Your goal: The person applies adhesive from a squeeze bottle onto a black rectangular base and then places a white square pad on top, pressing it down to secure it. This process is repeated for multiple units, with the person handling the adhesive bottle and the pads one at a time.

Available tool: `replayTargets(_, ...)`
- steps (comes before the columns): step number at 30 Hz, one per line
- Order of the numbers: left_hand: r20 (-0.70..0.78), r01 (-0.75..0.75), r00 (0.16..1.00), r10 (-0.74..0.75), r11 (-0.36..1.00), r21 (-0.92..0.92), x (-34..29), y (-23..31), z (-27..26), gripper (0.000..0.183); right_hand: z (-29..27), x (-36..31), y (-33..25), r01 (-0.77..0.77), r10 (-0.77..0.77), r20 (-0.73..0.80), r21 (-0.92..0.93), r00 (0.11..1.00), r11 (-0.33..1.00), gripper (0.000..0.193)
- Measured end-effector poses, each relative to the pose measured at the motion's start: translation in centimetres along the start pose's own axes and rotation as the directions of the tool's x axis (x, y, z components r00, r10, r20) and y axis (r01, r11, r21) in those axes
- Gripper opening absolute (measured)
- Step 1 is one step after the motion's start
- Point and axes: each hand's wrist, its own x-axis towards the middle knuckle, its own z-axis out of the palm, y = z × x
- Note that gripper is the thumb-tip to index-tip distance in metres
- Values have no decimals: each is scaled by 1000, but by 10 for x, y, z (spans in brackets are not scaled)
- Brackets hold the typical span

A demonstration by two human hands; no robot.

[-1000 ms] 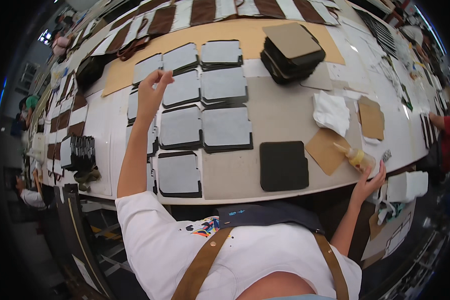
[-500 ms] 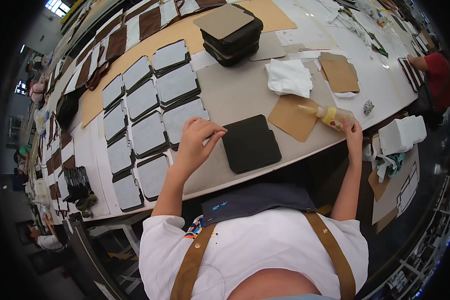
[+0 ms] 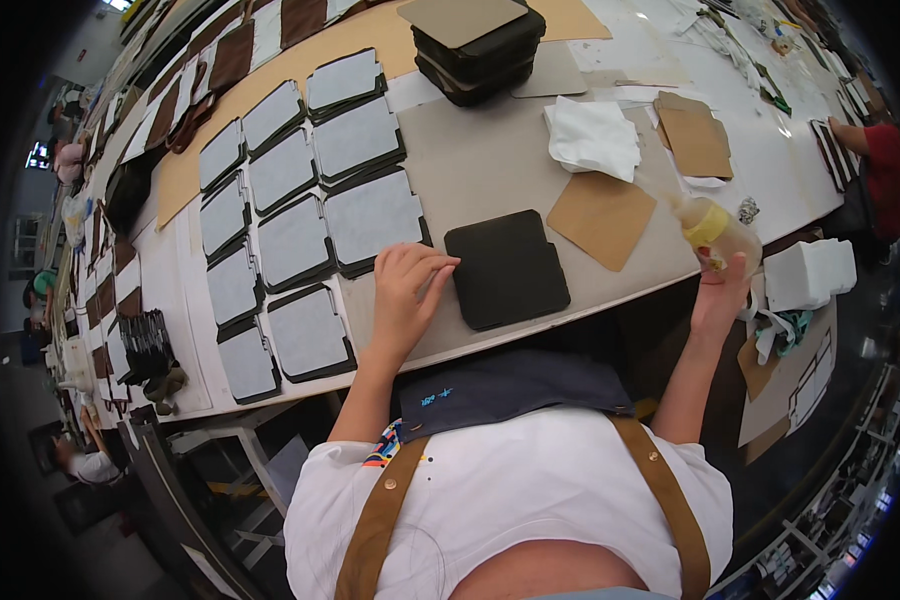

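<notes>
Head view. Near the front edge of the long grey worktable (image 3: 490,160), a dark brown rounded-square leather panel (image 3: 507,268) lies flat; the left hand (image 3: 406,298) rests at its left edge, fingers curled together, fingertips touching the panel. Off the table's front right corner, the right hand (image 3: 720,295) is closed around a small translucent yellow-filled squeeze bottle (image 3: 715,228), held tilted. Step in hand, as judged: steadying the panel before applying the liquid. Bringing the bottle over the panel calls for a firm left-hand hold. Grey-faced panels (image 3: 300,200) lie in rows to the left.
</notes>
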Motion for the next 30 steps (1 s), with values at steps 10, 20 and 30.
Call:
replayTargets(10, -152, 70, 986, -74, 997, -35, -25, -8, 8, 14, 68, -65, 19, 168, -99, 222, -316, 970, 934, 62)
replayTargets(20, -215, 103, 967, -135, 983, -154, -35, -19, 16, 17, 81, -75, 20, 248, -137, 282, -406, 950, 880, 57)
replayTargets(30, -219, 117, 963, -158, 975, -189, -34, -21, 16, 17, 78, -75, 24, 256, -142, 283, -419, 949, 871, 59)
